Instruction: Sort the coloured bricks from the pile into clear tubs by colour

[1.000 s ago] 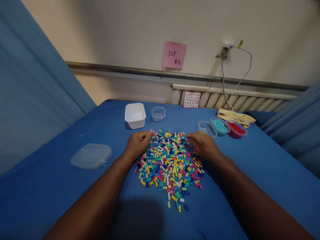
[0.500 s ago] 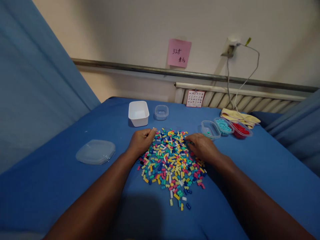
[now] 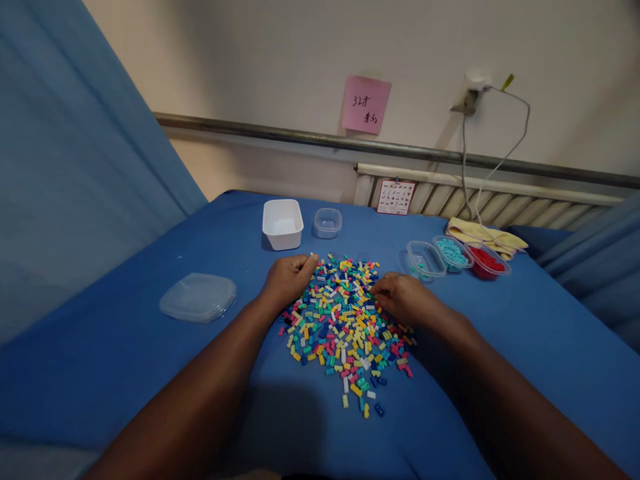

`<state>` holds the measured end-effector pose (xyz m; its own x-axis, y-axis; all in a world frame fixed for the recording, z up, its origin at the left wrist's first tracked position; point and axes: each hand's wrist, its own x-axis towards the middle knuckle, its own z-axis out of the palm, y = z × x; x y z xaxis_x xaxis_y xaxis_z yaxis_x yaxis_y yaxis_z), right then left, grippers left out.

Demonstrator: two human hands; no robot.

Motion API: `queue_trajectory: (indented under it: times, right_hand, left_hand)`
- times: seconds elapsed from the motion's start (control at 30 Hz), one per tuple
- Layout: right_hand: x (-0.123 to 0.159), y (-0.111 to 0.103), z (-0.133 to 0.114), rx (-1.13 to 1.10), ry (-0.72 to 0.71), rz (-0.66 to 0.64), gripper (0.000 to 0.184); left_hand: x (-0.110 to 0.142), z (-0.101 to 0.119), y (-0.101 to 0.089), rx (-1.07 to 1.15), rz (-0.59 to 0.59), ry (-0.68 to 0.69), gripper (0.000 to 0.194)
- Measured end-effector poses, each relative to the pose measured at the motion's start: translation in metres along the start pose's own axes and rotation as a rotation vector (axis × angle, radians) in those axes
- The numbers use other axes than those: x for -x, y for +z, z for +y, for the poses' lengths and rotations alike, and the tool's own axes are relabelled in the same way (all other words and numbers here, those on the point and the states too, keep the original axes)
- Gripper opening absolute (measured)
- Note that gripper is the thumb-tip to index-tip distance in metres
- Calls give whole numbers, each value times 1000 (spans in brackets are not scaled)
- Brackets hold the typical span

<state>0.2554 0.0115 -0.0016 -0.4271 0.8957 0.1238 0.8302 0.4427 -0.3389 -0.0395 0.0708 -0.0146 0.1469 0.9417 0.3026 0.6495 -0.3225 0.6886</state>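
Note:
A wide heap of small toy building bricks (image 3: 345, 327) in yellow, pink, white, green, teal and dark blue lies spread on the blue cloth (image 3: 120, 387). My left hand (image 3: 290, 280) rests at the heap's upper left edge, fingers curled closed; a small pale piece shows at its thumb tip, its kind too small to be sure of. Over the right side of the heap is my right hand (image 3: 403, 297), its fingers bent down and pinched together at the bricks. Whatever sits between those fingertips is hidden.
Behind the heap stand a white tub (image 3: 283, 227) and a small clear container (image 3: 327, 223). Clear lids (image 3: 199, 298) are stacked at left. At right are containers with a few green bricks (image 3: 426, 261), turquoise bricks (image 3: 453, 255) and red bricks (image 3: 487, 261), beside a yellow cloth (image 3: 485, 237).
My right hand has shifted slightly down along the heap, its fingers drawn closer together. My left hand stays at the heap's edge. The whole view has moved a little.

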Motion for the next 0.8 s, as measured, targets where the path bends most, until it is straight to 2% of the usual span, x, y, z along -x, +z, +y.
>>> queue_trajectory:
  times: [0.2,0.43,0.67,0.8]
  right_hand:
    - [-5,-2,-3,41,-21,-52,26]
    - [-3,-5,-6,-30,-4,-71,22]
    - [1,-8,-11,38,-46,-84,24]
    - [-1,-8,-17,119,-4,-101,27]
  left_hand:
    - [-1,-3,1,-17,-8,-5,58]
    - [-2,-4,0,-15,-8,-1,58]
    - [-2,-4,1,-15,-5,10,58]
    - [-2,-5,1,-18,-10,9,58]
